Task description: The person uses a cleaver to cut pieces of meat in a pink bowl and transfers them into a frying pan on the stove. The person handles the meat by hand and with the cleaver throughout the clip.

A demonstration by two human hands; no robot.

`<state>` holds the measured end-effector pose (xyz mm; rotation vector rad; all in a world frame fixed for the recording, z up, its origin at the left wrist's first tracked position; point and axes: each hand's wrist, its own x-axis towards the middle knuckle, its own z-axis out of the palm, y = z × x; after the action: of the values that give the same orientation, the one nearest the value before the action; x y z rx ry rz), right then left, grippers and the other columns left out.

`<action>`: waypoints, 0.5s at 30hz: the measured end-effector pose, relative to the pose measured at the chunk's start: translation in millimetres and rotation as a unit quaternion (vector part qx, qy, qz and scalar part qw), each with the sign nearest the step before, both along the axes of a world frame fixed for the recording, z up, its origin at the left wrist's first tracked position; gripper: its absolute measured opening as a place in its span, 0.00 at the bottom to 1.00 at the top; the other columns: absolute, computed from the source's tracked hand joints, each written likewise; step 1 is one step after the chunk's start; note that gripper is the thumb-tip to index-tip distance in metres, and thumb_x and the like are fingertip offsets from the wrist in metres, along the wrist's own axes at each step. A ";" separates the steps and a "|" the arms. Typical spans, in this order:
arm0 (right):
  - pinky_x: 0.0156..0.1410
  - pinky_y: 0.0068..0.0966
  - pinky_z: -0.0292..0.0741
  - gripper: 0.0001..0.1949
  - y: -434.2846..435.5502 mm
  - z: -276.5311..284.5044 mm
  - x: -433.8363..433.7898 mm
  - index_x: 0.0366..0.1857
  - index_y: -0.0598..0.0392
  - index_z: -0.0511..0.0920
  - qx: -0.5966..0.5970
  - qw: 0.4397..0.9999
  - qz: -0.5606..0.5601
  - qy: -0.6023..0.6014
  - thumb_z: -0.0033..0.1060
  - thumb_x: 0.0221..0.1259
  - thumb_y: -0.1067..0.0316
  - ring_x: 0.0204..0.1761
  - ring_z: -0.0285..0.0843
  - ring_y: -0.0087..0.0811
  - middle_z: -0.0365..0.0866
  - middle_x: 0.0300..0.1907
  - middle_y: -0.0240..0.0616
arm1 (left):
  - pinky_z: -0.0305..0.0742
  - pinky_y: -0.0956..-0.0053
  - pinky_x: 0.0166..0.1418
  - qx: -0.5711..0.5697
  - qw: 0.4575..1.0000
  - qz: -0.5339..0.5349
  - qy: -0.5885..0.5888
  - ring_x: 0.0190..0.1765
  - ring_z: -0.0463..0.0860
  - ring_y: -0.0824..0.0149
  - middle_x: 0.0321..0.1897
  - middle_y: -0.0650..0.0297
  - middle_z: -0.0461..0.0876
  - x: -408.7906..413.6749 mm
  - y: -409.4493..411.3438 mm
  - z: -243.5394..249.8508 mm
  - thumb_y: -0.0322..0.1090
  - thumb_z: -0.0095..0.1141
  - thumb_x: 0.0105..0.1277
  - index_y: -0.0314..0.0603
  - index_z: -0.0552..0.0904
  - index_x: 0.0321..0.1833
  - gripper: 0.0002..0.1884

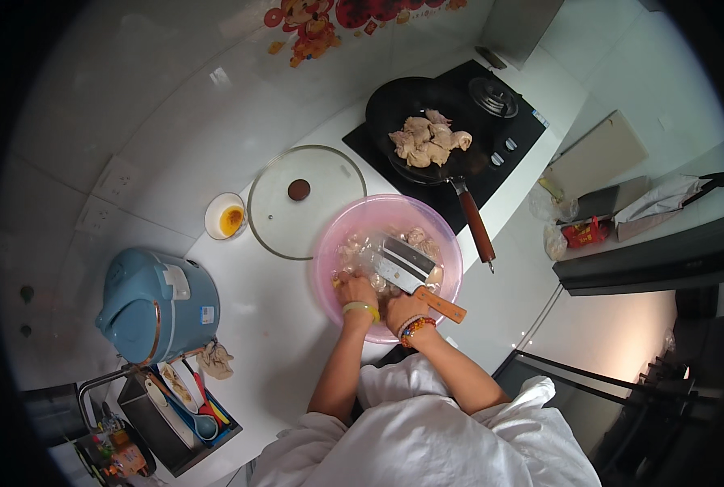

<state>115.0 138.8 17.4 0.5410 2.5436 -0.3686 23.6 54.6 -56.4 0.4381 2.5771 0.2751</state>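
A pink plastic basin [327, 243] stands before me, holding water and pale wet pieces that look like raw chicken [420, 238]. My left hand [357, 291] reaches into its near left side, fingers down among the pieces. My right hand [406, 309] is in the near right part, its fingers partly hidden below the cleaver. The cleaver [400, 268] has a broad steel blade over the pieces and a wooden handle [440, 304] reaching towards the right rim. The handle passes close by my right hand; whether I grip it is unclear. Fingertips of both hands are hidden.
A black wok [392, 103] with pale chicken pieces [429, 140] sits on the gas hob [490, 155], its wooden handle jutting nearby. Left of the basin are a glass lid [277, 225], a small bowl of sauce [216, 228], a blue rice cooker [185, 310] and a utensil box [155, 435].
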 end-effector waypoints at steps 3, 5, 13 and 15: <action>0.46 0.41 0.83 0.11 11.9 -11.2 3.0 0.41 0.48 0.89 -0.039 0.988 -0.005 0.148 0.56 0.65 0.62 0.38 0.89 0.50 0.90 0.38 0.47 | 0.81 0.51 0.57 0.100 0.986 -0.054 -0.120 0.53 0.85 0.42 0.62 0.38 0.77 -10.7 -11.2 28.9 0.27 0.48 0.68 0.31 0.77 0.57 0.16; 0.46 0.37 0.82 0.10 5.4 26.4 -2.7 0.46 0.49 0.88 -0.143 0.937 -0.114 0.297 0.63 0.64 0.66 0.39 0.87 0.49 0.86 0.41 0.49 | 0.81 0.54 0.56 0.297 0.946 0.066 -0.114 0.52 0.86 0.46 0.57 0.40 0.80 -6.2 -36.3 7.6 0.21 0.50 0.66 0.31 0.77 0.56 0.16; 0.48 0.24 0.80 0.21 16.2 33.8 -14.4 0.57 0.56 0.83 -0.341 0.865 -0.122 0.348 0.68 0.58 0.79 0.39 0.82 0.29 0.83 0.44 0.38 | 0.80 0.73 0.55 0.520 0.847 0.048 -0.099 0.51 0.84 0.68 0.51 0.55 0.83 -0.5 -48.7 56.4 0.17 0.50 0.70 0.30 0.79 0.55 0.13; 0.49 0.23 0.80 0.20 13.4 29.1 -17.5 0.56 0.56 0.83 -0.370 0.846 -0.186 0.336 0.69 0.57 0.80 0.38 0.81 0.24 0.85 0.42 0.36 | 0.80 0.74 0.56 0.525 0.845 0.065 -0.082 0.51 0.84 0.68 0.50 0.56 0.83 -1.9 -47.1 64.0 0.19 0.50 0.71 0.31 0.79 0.56 0.13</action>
<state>97.5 152.2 46.4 0.6590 2.5673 -1.8676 21.7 7.4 7.5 0.5571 2.0618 1.7119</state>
